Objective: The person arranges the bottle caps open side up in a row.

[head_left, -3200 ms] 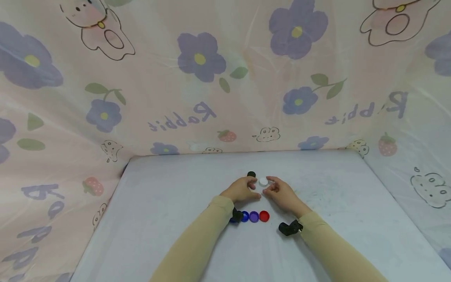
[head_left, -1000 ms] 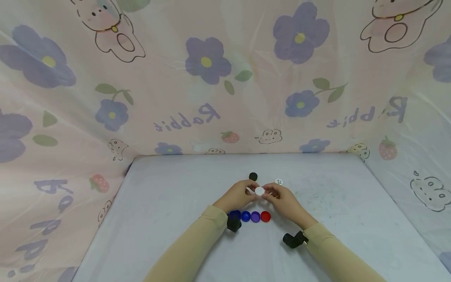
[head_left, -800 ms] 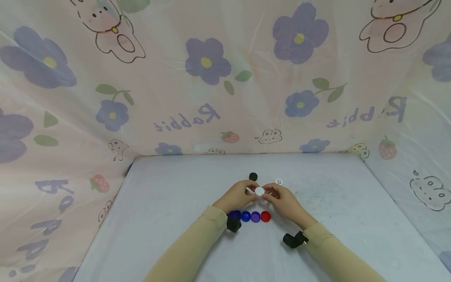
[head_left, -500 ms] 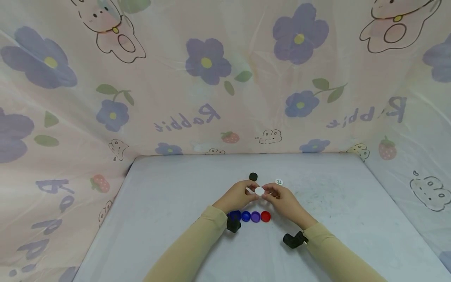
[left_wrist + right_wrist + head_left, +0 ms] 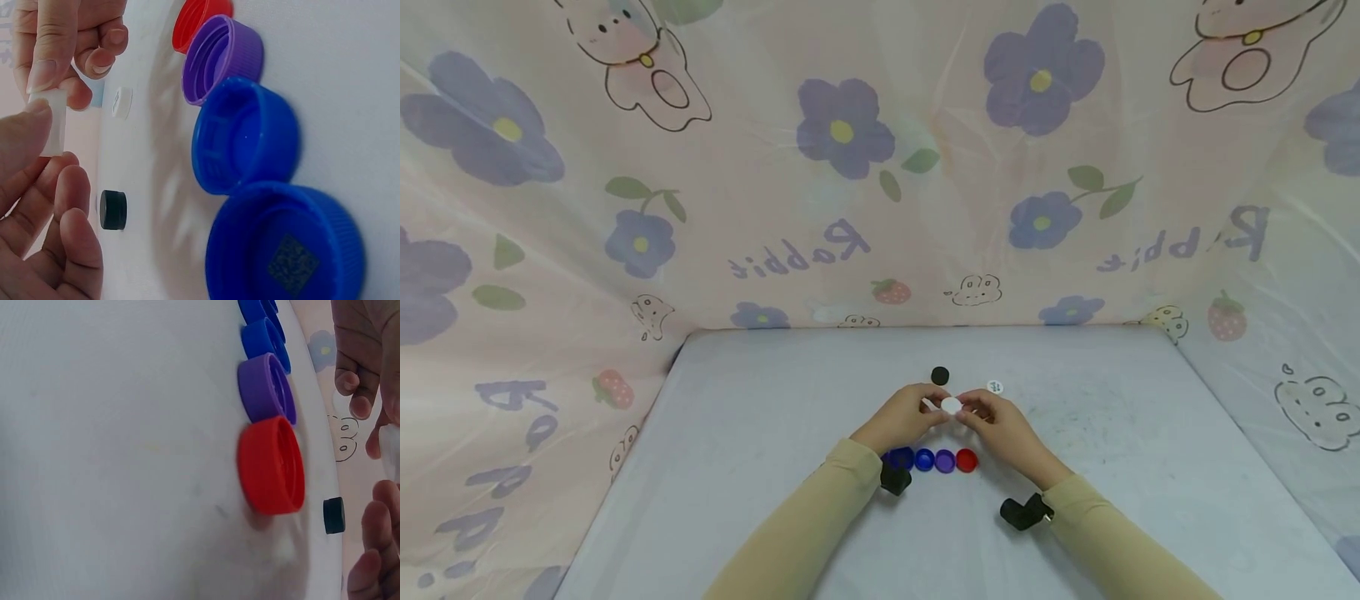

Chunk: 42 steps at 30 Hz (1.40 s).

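Both hands pinch one white bottle cap [image 5: 951,406] from opposite sides, raised above the table. My left hand [image 5: 904,417] grips its left side and my right hand [image 5: 1003,427] its right. In the left wrist view both thumbs press on the white cap's face, with fingers behind it. Nearer the body lies a row of upturned bottle caps: a large blue cap [image 5: 337,231], a smaller blue cap [image 5: 281,137], a purple cap [image 5: 247,59] and a red cap [image 5: 259,465]. My left sleeve and wrist camera partly cover the large blue one in the head view.
Behind the left hand sits a black cap [image 5: 940,376]. A white cap with dark marks [image 5: 995,387] lies beyond the right hand. The white table [image 5: 1120,500] meets a printed curtain [image 5: 925,208] at its back and sides.
Since the oldest frame, both hands have closed on the white cap and drawn it slightly nearer the body. The marked white cap has come into view. Over the last second, the hands stay nearly still.
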Each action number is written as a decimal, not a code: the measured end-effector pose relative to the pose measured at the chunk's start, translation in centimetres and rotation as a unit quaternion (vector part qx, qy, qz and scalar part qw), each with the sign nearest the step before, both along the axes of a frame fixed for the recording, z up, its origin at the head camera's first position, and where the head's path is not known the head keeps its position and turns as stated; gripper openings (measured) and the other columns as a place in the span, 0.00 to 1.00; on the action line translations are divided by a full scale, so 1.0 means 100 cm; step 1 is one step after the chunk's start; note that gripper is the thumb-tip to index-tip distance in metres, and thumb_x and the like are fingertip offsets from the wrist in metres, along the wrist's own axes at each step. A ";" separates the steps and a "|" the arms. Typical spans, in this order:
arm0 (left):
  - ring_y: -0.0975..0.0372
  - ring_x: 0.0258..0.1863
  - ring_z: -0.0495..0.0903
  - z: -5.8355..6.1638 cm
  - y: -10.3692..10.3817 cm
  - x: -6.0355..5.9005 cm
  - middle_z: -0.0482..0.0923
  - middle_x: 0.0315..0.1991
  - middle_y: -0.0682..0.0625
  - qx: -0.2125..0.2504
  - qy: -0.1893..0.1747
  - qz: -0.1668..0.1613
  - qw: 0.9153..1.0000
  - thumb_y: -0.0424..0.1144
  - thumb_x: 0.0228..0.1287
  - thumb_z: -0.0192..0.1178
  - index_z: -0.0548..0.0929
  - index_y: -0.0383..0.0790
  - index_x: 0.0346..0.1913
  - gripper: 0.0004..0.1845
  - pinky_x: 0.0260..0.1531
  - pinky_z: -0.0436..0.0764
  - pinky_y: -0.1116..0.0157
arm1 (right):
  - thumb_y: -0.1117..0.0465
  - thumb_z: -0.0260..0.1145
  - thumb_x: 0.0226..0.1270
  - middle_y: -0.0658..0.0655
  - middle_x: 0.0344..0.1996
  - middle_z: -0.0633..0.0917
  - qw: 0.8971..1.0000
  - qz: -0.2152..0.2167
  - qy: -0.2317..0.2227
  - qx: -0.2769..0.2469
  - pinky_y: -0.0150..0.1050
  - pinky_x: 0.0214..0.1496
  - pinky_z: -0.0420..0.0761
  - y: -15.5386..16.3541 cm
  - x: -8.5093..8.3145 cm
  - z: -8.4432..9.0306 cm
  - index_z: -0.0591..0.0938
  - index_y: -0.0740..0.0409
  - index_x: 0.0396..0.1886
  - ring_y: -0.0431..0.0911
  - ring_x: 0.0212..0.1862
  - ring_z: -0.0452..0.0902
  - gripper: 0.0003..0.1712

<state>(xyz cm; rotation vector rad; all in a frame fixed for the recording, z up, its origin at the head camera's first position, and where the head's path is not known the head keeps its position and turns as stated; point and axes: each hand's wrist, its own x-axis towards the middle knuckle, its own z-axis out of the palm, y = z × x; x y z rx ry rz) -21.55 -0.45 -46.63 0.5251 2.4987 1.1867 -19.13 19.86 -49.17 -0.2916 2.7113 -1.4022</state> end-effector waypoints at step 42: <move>0.66 0.36 0.75 -0.008 -0.004 0.000 0.81 0.38 0.57 0.054 -0.011 0.015 0.998 0.46 0.69 0.59 0.82 0.47 0.53 0.14 0.39 0.76 0.67 | 0.50 0.60 0.72 0.53 0.39 0.85 1.000 -0.013 -0.006 -0.024 0.40 0.41 0.78 -0.004 -0.001 -0.006 0.83 0.53 0.49 0.48 0.38 0.79 0.15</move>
